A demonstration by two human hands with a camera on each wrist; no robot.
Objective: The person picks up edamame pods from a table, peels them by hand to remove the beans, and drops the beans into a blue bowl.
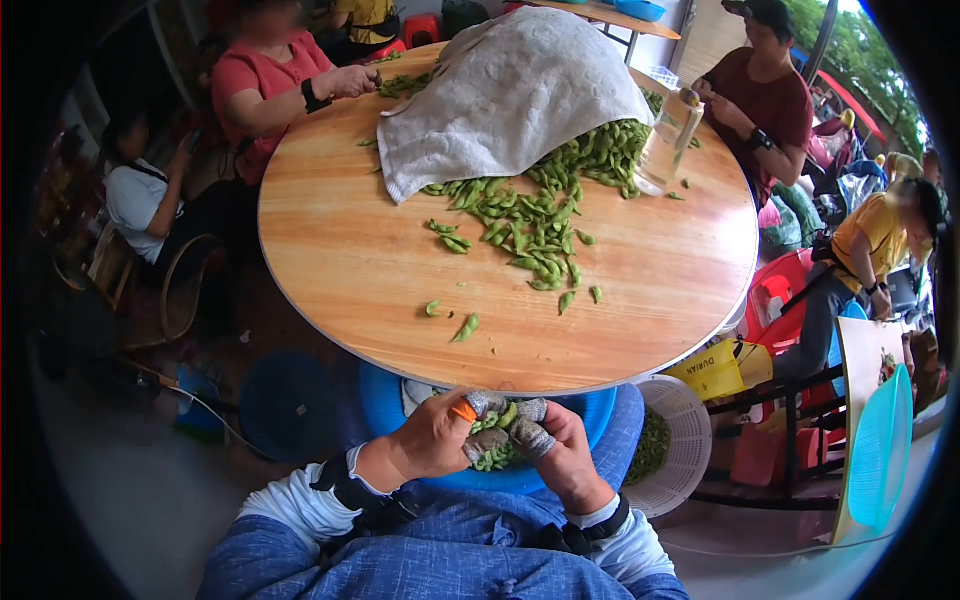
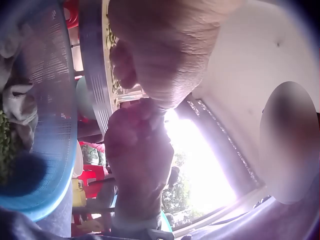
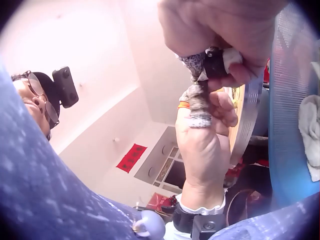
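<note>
In the head view, both hands meet over a blue basket (image 1: pixel 598 418) in the lap, just below the table edge. The left hand (image 1: pixel 432 435), an orange band on one finger, and the right hand (image 1: pixel 565 455) wear grey fabric covers on their fingertips. Between those fingertips, a green pod (image 1: pixel 508 415) is pinched by both hands. Shelled beans or pods (image 1: pixel 495 460) lie in the basket beneath. The left wrist view has the left hand (image 2: pixel 170 50) above the right hand (image 2: pixel 137 155); the right wrist view has the right hand (image 3: pixel 225 30) above the left hand (image 3: pixel 202 150).
A round wooden table (image 1: pixel 350 240) holds a heap of green pods (image 1: pixel 540 215), a grey towel (image 1: pixel 510 90) over it, and a clear bottle (image 1: pixel 668 145). White basket (image 1: pixel 690 450) stands at the right. Several people sit around.
</note>
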